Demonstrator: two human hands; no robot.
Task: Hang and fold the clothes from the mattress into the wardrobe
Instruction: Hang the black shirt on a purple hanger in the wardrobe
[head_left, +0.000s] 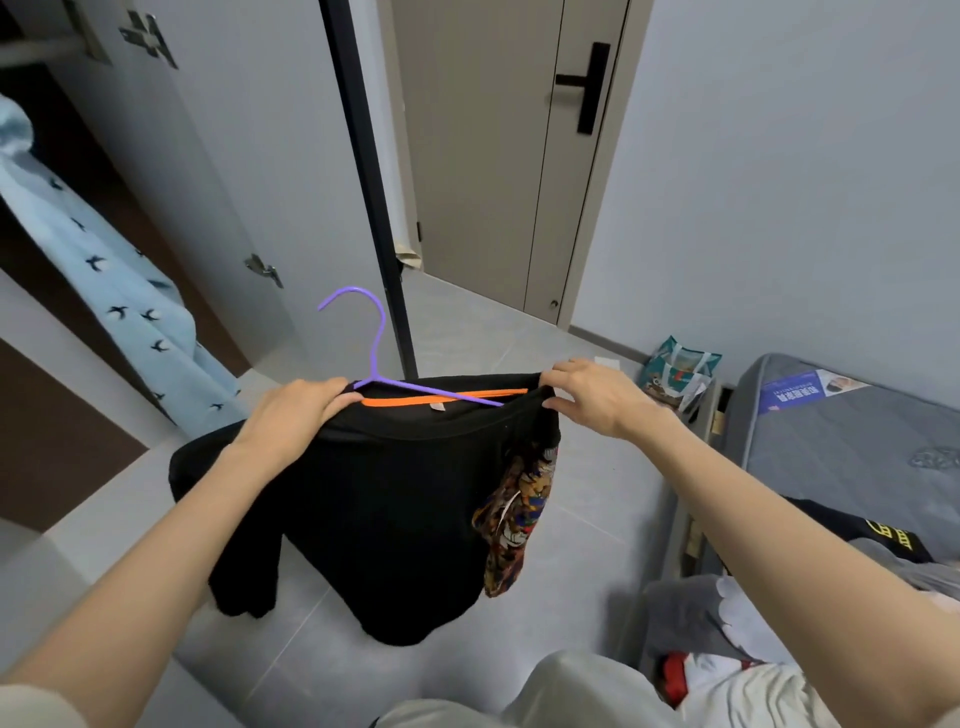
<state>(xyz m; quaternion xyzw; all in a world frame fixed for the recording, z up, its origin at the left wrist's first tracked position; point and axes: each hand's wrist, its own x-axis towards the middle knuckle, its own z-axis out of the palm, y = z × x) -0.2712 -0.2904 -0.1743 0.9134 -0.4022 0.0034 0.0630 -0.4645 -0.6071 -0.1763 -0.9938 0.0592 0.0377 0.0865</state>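
Observation:
A black garment (384, 519) with an orange inner neckband and a patterned patch on its right side hangs in front of me over the floor. A purple hanger (375, 358) sits in its neck opening, hook pointing up and left. My left hand (298, 410) grips the garment's left shoulder at the hanger's end. My right hand (592, 397) pinches the right shoulder edge. The open wardrobe (62, 260) is at the left, with a light blue bird-print garment (119, 291) hanging inside. The grey mattress (841, 441) lies at the right with more clothes (737, 639) on it.
The wardrobe's white door (218, 171) stands open beside a black post (374, 208). A closed grey room door (498, 145) is straight ahead. A printed bag (678, 376) sits on the floor by the mattress corner. Grey tiled floor (597, 493) lies below.

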